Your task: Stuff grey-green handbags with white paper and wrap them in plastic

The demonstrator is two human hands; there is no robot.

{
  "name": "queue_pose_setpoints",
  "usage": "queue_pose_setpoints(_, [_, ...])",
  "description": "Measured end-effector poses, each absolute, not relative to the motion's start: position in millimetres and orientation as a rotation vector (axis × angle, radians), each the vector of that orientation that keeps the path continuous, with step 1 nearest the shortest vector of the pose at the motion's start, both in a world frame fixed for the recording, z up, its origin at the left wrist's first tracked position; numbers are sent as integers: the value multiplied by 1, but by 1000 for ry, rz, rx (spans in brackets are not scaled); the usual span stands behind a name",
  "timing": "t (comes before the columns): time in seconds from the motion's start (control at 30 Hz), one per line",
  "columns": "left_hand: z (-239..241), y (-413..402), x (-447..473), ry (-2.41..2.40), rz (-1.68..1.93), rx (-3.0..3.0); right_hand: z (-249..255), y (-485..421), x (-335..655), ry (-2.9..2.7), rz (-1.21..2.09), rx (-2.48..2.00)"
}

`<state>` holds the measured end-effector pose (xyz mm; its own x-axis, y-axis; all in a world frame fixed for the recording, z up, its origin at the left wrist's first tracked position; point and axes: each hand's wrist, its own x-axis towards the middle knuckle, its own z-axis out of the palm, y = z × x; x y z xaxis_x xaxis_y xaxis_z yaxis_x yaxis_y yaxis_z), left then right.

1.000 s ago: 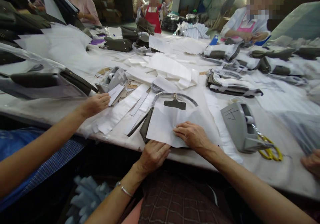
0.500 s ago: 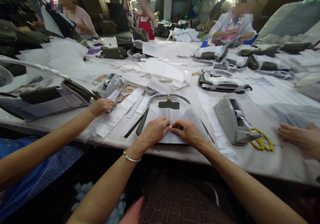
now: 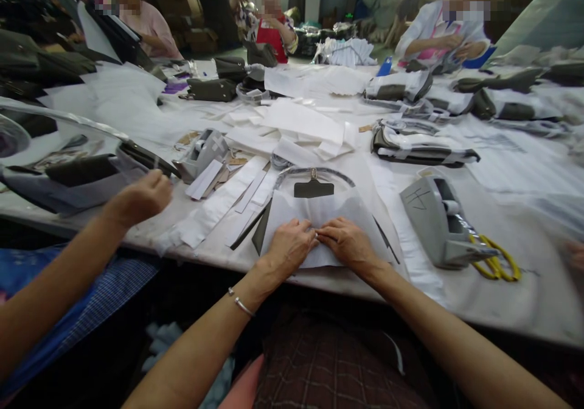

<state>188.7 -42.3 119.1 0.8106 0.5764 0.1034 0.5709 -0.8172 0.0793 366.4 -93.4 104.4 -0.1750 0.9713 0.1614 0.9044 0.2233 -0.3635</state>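
Observation:
A dark olive handbag (image 3: 259,236) lies in front of me at the table edge, its front covered by a white wrapping sheet (image 3: 285,205). Beyond it stands its wrapped handle (image 3: 283,176), with a dark tab (image 3: 314,189) under a buckle. My left hand (image 3: 292,242) and my right hand (image 3: 347,243) meet at the sheet's middle, fingertips pinched together on it. Creases run up the sheet from there. A tiny pale spot shows between the fingertips; what it is, I cannot make out.
A grey tape dispenser (image 3: 424,220) and yellow-handled scissors (image 3: 497,260) stand on the right. Another dispenser (image 3: 205,153), paper strips (image 3: 223,205) and a co-worker's hand (image 3: 143,199) are on the left. Wrapped bags (image 3: 420,144) lie farther back; several people work around the table.
My fingertips have drawn closer together on the sheet. The left co-worker's hand has pulled back left from the strips; the right one has mostly left view. The view has shifted slightly.

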Motion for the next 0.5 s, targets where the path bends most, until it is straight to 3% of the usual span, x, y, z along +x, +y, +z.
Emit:
queue_pose_setpoints(0.23, [118,-47,193,934,144,2968,128,-92,356,-2427,186,-1912])
queue_pose_setpoints(0.5, [115,-26,182,852,331,2969,169,-49,356,-2487,521,-2069])
